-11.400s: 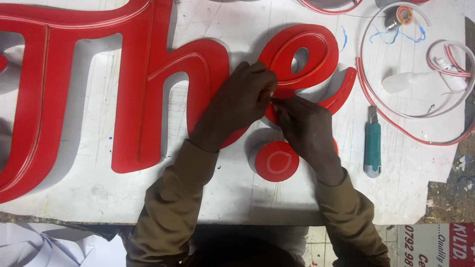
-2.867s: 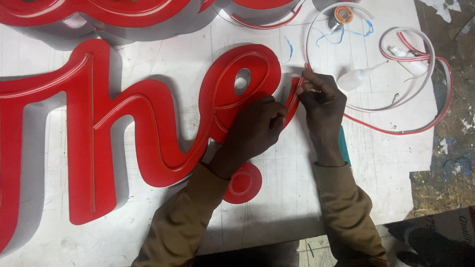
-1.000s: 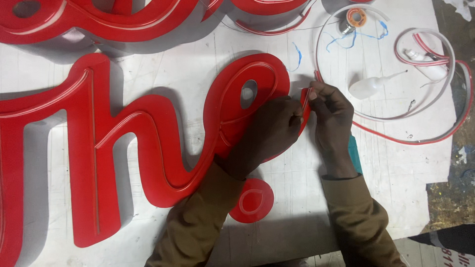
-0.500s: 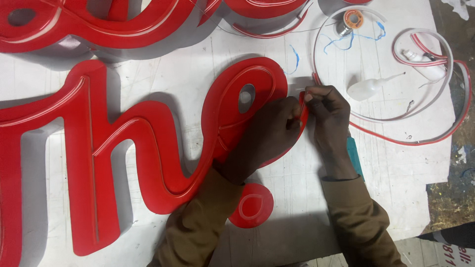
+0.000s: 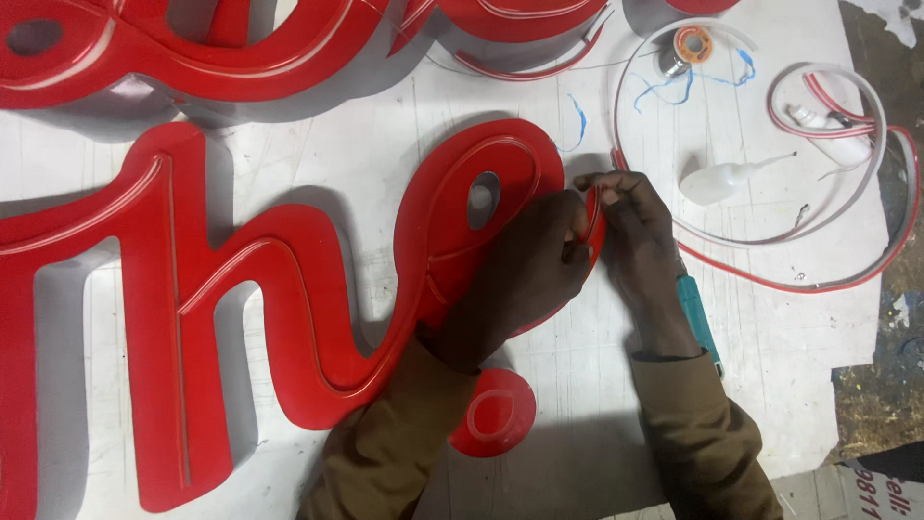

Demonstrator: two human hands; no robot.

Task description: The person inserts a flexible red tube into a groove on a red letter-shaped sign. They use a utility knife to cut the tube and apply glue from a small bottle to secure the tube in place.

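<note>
Two hands are seen at the right edge of a large red script sign (image 5: pixel 318 289) laid flat on a white worktable (image 5: pixel 770 366). Nearest the camera, a red disc (image 5: pixel 494 412) lies beside the left sleeve. The left hand (image 5: pixel 525 274) is pressed flat on the sign's looped last letter, fingers together, its fingertips pinching a red flexible light strip (image 5: pixel 594 207) at the rim. The right hand (image 5: pixel 635 231) is closed on the same strip just beside it, thumb and forefinger pinched. For sound work, the strip is judged best fed a little at a time and held down firmly until seated. A teal-handled tool (image 5: pixel 698 323) is partly hidden under the right wrist. Farther off, a white squeeze bottle (image 5: pixel 722 181) lies inside a loose coil of red and white strip (image 5: pixel 866 260). A small wire spool (image 5: pixel 691 43) and more red letters (image 5: pixel 241 48) lie at the far edge.
</note>
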